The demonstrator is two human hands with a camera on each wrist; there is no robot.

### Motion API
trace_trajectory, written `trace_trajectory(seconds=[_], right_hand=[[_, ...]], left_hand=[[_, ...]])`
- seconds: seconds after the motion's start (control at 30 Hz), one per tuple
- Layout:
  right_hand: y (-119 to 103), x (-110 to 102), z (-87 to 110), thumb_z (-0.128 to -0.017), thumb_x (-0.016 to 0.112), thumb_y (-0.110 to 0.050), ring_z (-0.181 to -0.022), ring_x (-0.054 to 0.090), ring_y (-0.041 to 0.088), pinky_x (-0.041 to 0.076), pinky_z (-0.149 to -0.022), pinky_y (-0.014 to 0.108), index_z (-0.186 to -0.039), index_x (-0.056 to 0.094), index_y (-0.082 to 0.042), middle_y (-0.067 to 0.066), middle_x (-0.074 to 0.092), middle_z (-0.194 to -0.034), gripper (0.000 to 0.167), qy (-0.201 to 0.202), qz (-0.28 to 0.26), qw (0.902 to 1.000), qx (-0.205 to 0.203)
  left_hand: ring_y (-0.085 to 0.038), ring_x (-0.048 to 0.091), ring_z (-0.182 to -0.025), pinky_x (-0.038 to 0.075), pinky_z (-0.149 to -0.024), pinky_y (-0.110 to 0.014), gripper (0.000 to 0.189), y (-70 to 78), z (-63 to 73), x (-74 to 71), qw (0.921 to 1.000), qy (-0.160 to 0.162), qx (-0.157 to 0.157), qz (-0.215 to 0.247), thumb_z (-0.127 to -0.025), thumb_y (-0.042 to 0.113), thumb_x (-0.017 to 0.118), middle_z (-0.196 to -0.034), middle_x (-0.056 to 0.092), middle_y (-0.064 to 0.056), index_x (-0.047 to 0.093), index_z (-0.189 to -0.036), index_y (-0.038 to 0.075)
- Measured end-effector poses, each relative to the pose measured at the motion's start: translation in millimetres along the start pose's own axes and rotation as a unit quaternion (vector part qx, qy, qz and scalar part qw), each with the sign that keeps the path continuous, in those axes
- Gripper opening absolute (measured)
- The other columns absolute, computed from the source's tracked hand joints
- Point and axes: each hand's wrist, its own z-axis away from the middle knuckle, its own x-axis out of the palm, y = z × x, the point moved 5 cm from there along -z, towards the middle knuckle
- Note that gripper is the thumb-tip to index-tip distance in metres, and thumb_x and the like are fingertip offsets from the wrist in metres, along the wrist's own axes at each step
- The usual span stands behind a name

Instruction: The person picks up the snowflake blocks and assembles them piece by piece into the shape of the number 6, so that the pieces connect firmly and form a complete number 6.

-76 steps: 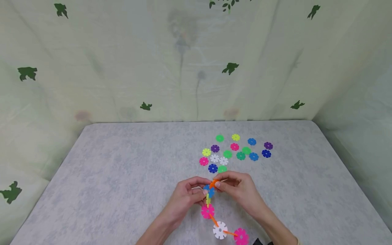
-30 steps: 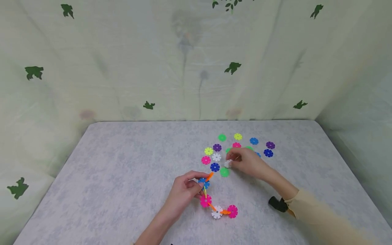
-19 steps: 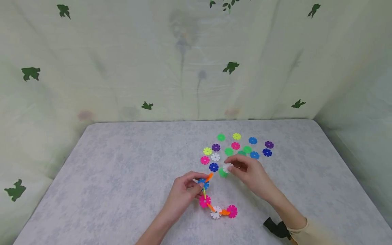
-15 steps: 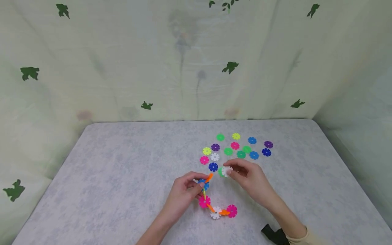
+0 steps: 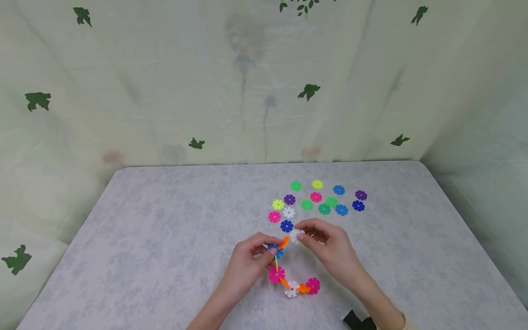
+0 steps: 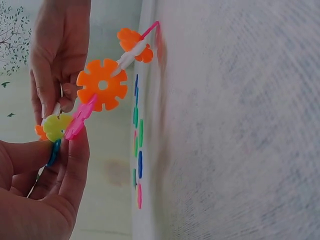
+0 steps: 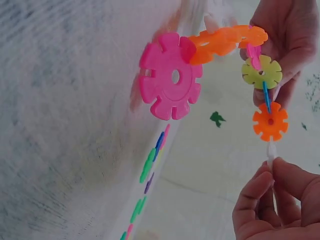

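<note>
My left hand (image 5: 249, 259) pinches the blue interlocking disc (image 5: 278, 253) of a chain of notched plastic discs. An orange disc (image 5: 283, 243) sticks up from the blue one at the chain's upper end. In my right hand (image 5: 330, 250), thumb and fingers pinch a white disc (image 5: 294, 237). The right wrist view has this white disc (image 7: 271, 151) edge-on, its rim right at the lower notch of the orange disc (image 7: 261, 123). Below the left hand, the chain runs through a yellow disc (image 6: 54, 125), a pink disc (image 5: 277, 277), orange and white ones, to a pink end disc (image 5: 315, 286).
Beyond the hands, several loose discs lie flat on the grey table (image 5: 173, 229), among them a dark blue disc (image 5: 286, 229), a white disc (image 5: 289, 215) and a purple disc (image 5: 361, 198). Black wrist gear (image 5: 355, 321) shows by the right sleeve. A pale curtain (image 5: 165, 91) stands behind.
My right hand let go of the orange disc, picked a white disc from the loose ones, and brought it back left to the chain's orange end. The left hand kept hold of the chain.
</note>
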Motion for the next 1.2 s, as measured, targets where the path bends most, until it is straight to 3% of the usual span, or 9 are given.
trace_trajectory(seconds=[0.37,0.6,0.8,0.93,1.07,1.2], right_hand=[[1.9,5.8,0.0,-0.093,0.069,-0.014,-0.095,0.062,0.019,0.054,-0.084,0.028,-0.109,0.071,-0.013,-0.001,0.068,-0.104,0.016,-0.018,-0.015,0.9997,0.005],[1.1,9.8,1.4,-0.093,0.068,-0.012,-0.091,0.063,0.015,0.054,-0.082,0.031,-0.105,0.071,-0.018,-0.003,0.069,-0.102,0.014,-0.031,0.015,0.9993,-0.017],[5.5,9.8,0.4,-0.094,0.067,-0.017,-0.085,0.063,0.023,0.056,-0.077,0.032,-0.108,0.073,-0.017,-0.002,0.069,-0.100,0.015,-0.029,-0.005,0.9996,0.001],[7.3,11.7,-0.4,-0.095,0.066,-0.016,-0.081,0.061,0.026,0.056,-0.073,0.035,-0.111,0.074,-0.016,-0.002,0.067,-0.099,0.018,-0.045,-0.027,0.9986,-0.008],[5.9,16.9,1.6,-0.094,0.067,-0.014,-0.091,0.063,0.022,0.056,-0.081,0.031,-0.116,0.073,-0.018,-0.001,0.066,-0.105,0.023,-0.067,-0.041,0.9967,-0.021],[4.1,21.6,3.0,-0.092,0.069,-0.009,-0.100,0.062,0.021,0.053,-0.086,0.027,-0.118,0.070,-0.018,0.000,0.066,-0.110,0.028,-0.076,-0.042,0.9962,-0.007]], left_hand=[[-0.019,0.064,-0.079,0.057,-0.071,-0.031,0.022,1.6,2.8,3.0,0.9993,-0.002,0.035,-0.012,-0.093,0.001,0.064,-0.100,0.067,0.003,0.073,-0.105,0.017],[-0.018,0.066,-0.078,0.056,-0.069,-0.030,0.028,1.3,3.4,4.1,0.9968,-0.002,0.075,-0.027,-0.091,-0.006,0.064,-0.095,0.068,0.004,0.075,-0.100,0.017],[-0.017,0.064,-0.076,0.056,-0.067,-0.030,0.030,0.4,1.4,3.8,0.9981,-0.004,0.039,-0.047,-0.093,0.000,0.063,-0.104,0.064,0.003,0.070,-0.112,0.023],[-0.019,0.062,-0.072,0.055,-0.064,-0.031,0.027,0.9,0.2,4.4,0.9987,-0.009,0.020,-0.045,-0.096,0.008,0.062,-0.101,0.060,-0.002,0.065,-0.118,0.022],[-0.020,0.063,-0.073,0.057,-0.063,-0.036,0.020,-1.6,1.1,6.1,0.9998,-0.009,0.010,-0.012,-0.097,0.019,0.064,-0.096,0.059,-0.005,0.065,-0.117,0.019],[-0.018,0.064,-0.068,0.057,-0.058,-0.039,0.022,-4.6,0.9,6.4,1.0000,-0.003,0.000,0.007,-0.096,0.023,0.066,-0.094,0.059,-0.007,0.065,-0.117,0.016]])
